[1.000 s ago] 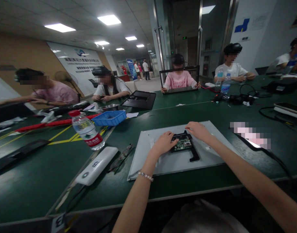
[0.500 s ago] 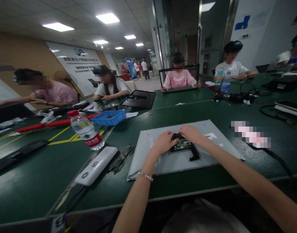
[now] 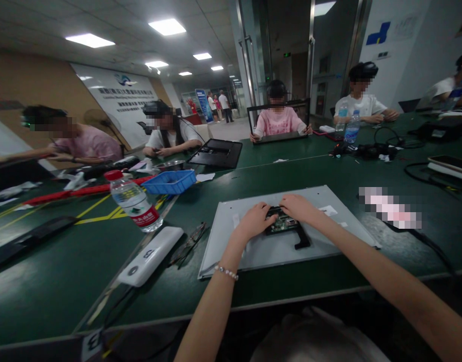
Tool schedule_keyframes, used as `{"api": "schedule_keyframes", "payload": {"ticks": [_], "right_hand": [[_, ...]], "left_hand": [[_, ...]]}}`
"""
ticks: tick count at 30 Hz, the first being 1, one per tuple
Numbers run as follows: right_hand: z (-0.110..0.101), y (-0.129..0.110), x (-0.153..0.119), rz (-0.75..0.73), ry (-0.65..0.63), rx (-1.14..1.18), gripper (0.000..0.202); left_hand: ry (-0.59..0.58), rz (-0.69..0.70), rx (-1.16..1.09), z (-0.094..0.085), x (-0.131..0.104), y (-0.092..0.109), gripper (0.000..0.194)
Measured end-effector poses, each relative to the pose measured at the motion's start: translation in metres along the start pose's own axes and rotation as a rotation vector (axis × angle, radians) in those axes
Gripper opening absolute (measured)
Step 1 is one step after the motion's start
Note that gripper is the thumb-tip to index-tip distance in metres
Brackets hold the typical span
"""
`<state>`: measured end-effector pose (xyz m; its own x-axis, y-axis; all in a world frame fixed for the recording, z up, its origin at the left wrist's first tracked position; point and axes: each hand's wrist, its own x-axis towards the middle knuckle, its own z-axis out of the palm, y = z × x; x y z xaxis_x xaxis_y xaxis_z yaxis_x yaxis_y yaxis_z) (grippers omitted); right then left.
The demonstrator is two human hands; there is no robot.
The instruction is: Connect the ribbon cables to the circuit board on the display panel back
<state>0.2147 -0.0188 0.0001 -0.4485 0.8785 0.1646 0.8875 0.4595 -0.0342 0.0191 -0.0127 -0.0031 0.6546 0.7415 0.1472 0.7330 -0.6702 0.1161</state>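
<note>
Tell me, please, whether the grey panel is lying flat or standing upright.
Lying flat: the grey panel spreads across the green table, with the black frame on top.

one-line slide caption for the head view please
Left hand and right hand at a black bracket with a green circuit board, atop a flat grey panel.

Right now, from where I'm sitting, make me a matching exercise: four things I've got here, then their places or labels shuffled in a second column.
1. Black bracket with green circuit board
2. Clear red-capped plastic bottle
3. Pale beaded bracelet
4. White oblong device

A. On the wrist of the left hand
B. Beside the dark-framed eyeglasses
C. On the flat grey rectangular panel, by the right hand
D. Carries a partly red label

Pairs: 1-C, 2-D, 3-A, 4-B.
</note>
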Motion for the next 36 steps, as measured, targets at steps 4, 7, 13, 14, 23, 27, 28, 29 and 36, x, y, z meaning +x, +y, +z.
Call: {"api": "schedule_keyframes", "payload": {"ticks": [4, 7, 13, 14, 23, 27, 28, 29, 36], "right_hand": [[0.0, 0.0, -0.004, 0.01, 0.028, 0.039, 0.026], [-0.004, 0.0, -0.01, 0.009, 0.054, 0.05, 0.026], [-0.026, 0.002, -0.032, -0.026, 0.105, 0.104, 0.028], [-0.03, 0.002, -0.038, -0.033, 0.109, 0.123, 0.029], [-0.036, -0.05, -0.093, -0.169, 0.254, 0.475, 0.026], [-0.032, -0.072, -0.104, -0.25, 0.259, 0.574, 0.026], [-0.031, -0.075, -0.106, -0.261, 0.261, 0.588, 0.027], [-0.031, -0.078, -0.108, -0.267, 0.268, 0.599, 0.029], [-0.059, -0.1, -0.123, -0.355, 0.293, 0.569, 0.046]], "left_hand": [[0.012, -0.001, 0.018, 0.001, 0.0, 0.003, 0.046], [0.029, -0.028, 0.058, -0.008, -0.003, 0.004, 0.048], [0.046, -0.395, 0.272, -0.057, -0.046, -0.015, 0.039], [0.038, -0.511, 0.321, -0.064, -0.058, -0.02, 0.038], [-0.068, -0.978, 0.457, -0.063, -0.145, -0.05, 0.031], [-0.042, -0.882, 0.437, -0.065, -0.157, -0.063, 0.033], [-0.035, -0.866, 0.412, -0.068, -0.16, -0.065, 0.032], [-0.022, -0.855, 0.383, -0.073, -0.164, -0.065, 0.031], [0.167, -0.693, -0.211, -0.124, -0.189, 0.003, 0.028]]}}
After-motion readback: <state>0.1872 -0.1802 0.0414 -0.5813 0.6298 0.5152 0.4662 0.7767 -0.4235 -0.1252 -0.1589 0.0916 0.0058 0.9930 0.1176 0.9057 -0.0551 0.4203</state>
